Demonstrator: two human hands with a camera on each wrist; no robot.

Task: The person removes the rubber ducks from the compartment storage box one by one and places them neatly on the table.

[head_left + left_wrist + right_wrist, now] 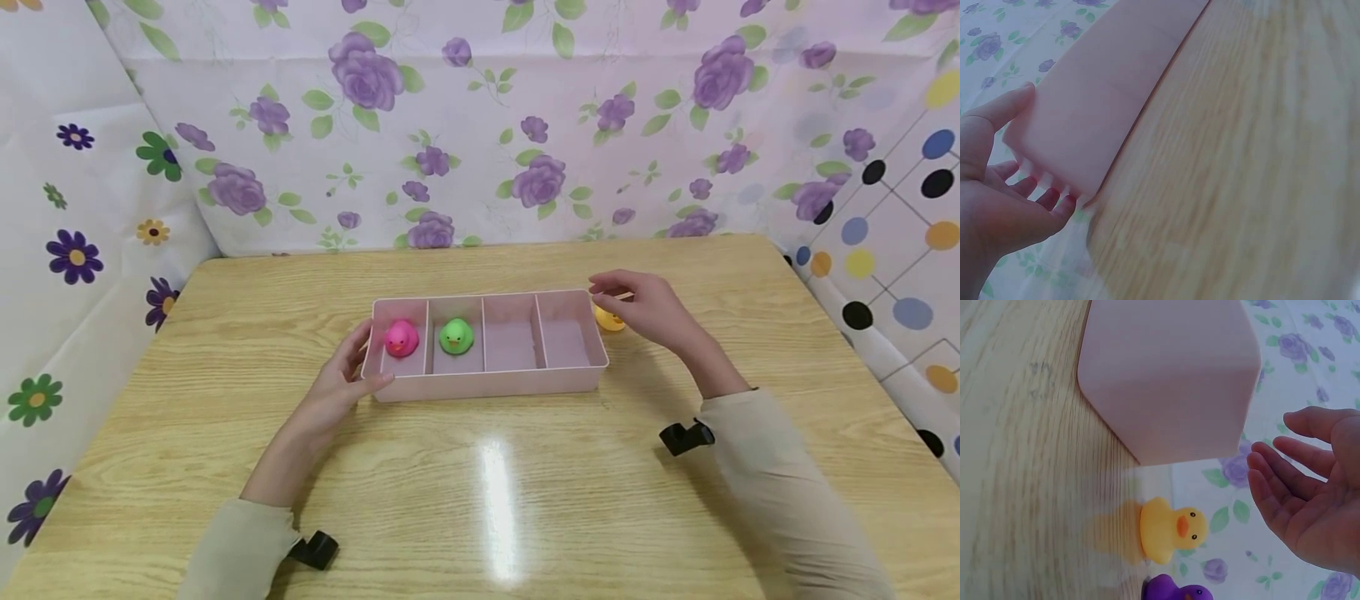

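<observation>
A pink divided box (480, 385) stands on the table, its compartments side by side. The leftmost compartment holds a pink rubber duck (401, 339), and the one beside it a green rubber duck (456, 337). At the box's left end, my left hand (341, 375) holds the corner, thumb at the front wall and fingers against the end wall. My right hand (641, 308) hovers by the box's right end, fingers loosely bent and holding nothing. Below it sits a yellow rubber duck (1172, 530), partly hidden in the head view. A purple rubber duck (1175, 589) shows beside it in the right wrist view.
The wooden table (412, 483) extends around the box. Behind it hangs a cloth with purple roses (363, 71). A flower-patterned sheet (75, 258) borders the left, a dotted one (911, 312) the right.
</observation>
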